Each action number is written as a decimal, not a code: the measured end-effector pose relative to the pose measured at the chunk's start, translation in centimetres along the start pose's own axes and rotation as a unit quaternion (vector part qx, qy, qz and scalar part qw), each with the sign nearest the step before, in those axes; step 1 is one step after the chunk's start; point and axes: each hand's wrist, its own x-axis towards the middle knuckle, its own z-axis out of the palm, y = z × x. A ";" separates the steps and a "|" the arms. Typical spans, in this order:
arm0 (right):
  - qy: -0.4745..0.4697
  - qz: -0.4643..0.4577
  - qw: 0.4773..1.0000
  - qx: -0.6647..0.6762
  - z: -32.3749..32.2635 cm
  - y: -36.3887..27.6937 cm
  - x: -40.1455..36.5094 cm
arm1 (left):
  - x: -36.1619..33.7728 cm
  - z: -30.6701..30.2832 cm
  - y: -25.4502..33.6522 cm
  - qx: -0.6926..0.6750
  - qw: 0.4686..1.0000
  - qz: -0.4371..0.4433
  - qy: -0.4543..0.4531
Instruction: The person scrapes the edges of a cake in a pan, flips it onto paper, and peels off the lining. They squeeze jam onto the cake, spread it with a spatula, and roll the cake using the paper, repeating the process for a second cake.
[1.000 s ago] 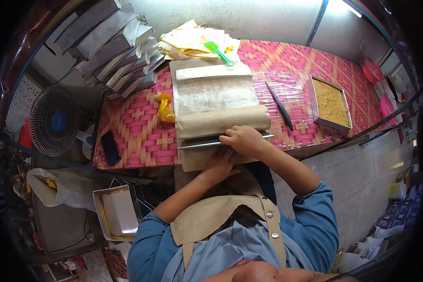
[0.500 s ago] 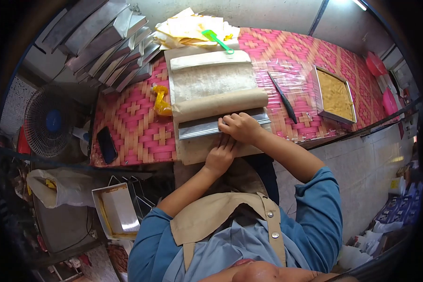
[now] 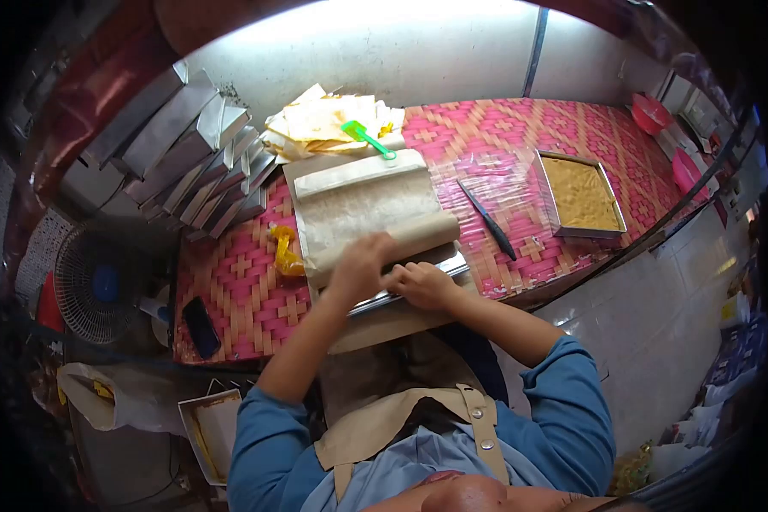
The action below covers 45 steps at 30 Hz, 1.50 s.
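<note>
My right hand [image 3: 422, 284] lies with curled fingers on a long silvery metal bar [image 3: 454, 266] near the table's front edge. Over the paper roll [image 3: 422, 232] just behind the bar is my left hand [image 3: 363, 266], smeared by motion, so its fingers do not show clearly. The roll is the near end of a brownish baking paper sheet [image 3: 367, 200], whose far edge is also curled. More brown paper hangs below the bar. A green plastic spatula [image 3: 367, 136] touches the far end of the sheet. Right of the paper lies a black-handled knife [image 3: 497, 236].
A metal tin [image 3: 589, 232] filled with a yellow-brown cake [image 3: 582, 194] stands at right. Loose paper sheets [image 3: 324, 119] lie at the back. Stacked tins [image 3: 209, 141] rise at left, above a fan [image 3: 102, 286]. A phone [image 3: 200, 328] and yellow bag [image 3: 287, 253] lie on the left side.
My left hand has come up from below the metal bar to above the paper roll. My right hand stays on the bar. The head view has shifted, placing the table lower.
</note>
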 end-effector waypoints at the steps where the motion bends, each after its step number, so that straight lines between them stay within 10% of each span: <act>1: -0.003 -0.004 1.000 -0.020 0.0 0.0 -0.1 | 2.1 -1.4 -0.6 0.020 0.999 -0.018 -0.027; 6: -0.050 0.015 0.999 -0.001 -1.1 -0.4 0.5 | 6.6 0.6 -7.6 -0.144 0.876 -0.178 -0.424; 9: -0.056 0.057 0.997 -0.022 -1.4 -1.5 0.3 | 7.5 1.0 -6.1 -0.102 0.878 -0.155 -0.441; 13: -0.221 0.145 0.947 0.184 -8.2 -5.1 0.4 | 5.0 1.5 -4.8 -0.028 0.935 -0.155 -0.318; 15: -0.446 0.067 0.858 0.245 -12.7 -3.4 -0.5 | 3.4 0.7 -1.7 0.036 0.958 -0.152 -0.240; 21: -0.062 0.460 0.885 -0.031 -16.0 7.3 -2.8 | -3.9 4.7 4.1 0.249 0.968 -0.010 0.002; 24: -0.128 0.554 0.812 -0.130 -9.7 13.6 -6.1 | -7.2 6.1 6.8 0.243 0.969 -0.038 -0.015; 31: -0.142 0.398 0.894 0.153 -6.1 7.3 -0.2 | -14.1 6.5 9.9 0.083 0.996 0.019 0.006; 32: -0.256 0.332 0.856 0.303 -5.4 5.9 1.3 | -15.2 6.9 10.0 -0.272 0.948 -0.157 -0.055; 33: -0.358 0.264 0.826 0.346 -4.8 3.7 2.3 | -15.9 7.1 10.1 -0.581 0.746 -0.308 -0.108; 36: -0.425 0.223 0.802 0.356 -9.1 -1.9 4.4 | -14.2 5.8 10.4 -0.760 0.502 -0.402 -0.089; 45: -0.201 0.126 0.930 0.282 -16.9 -8.4 5.4 | -14.5 1.1 8.2 -0.768 0.516 -0.371 -0.080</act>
